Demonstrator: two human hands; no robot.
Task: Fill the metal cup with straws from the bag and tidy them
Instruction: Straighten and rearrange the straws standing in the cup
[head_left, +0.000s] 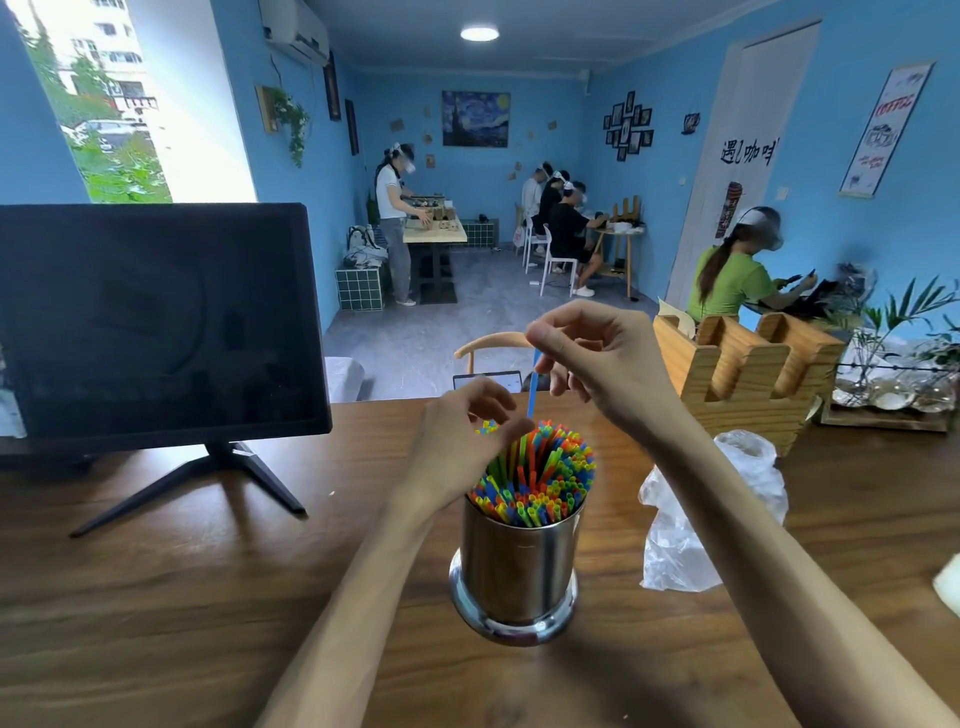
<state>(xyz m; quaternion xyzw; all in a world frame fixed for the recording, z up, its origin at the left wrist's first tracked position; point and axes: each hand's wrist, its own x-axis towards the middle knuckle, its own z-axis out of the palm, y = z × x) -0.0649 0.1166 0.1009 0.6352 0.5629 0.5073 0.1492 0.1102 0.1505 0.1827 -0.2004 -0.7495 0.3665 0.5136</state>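
Note:
A shiny metal cup (517, 566) stands on the wooden counter, packed with colourful straws (540, 478) that lean toward the far right. My right hand (587, 358) hovers above the cup and pinches a single blue straw (532, 392) whose lower end sits among the others. My left hand (462, 431) is at the left of the bunch, its curled fingers pinching the tips of the far straws. A clear plastic bag (696, 525) lies crumpled and flat on the counter to the right of the cup.
A dark monitor (156, 322) on a stand occupies the left of the counter (182, 597). A wooden slotted holder (748, 374) stands behind the bag, with plants and glassware at the far right. Several people work at tables farther back.

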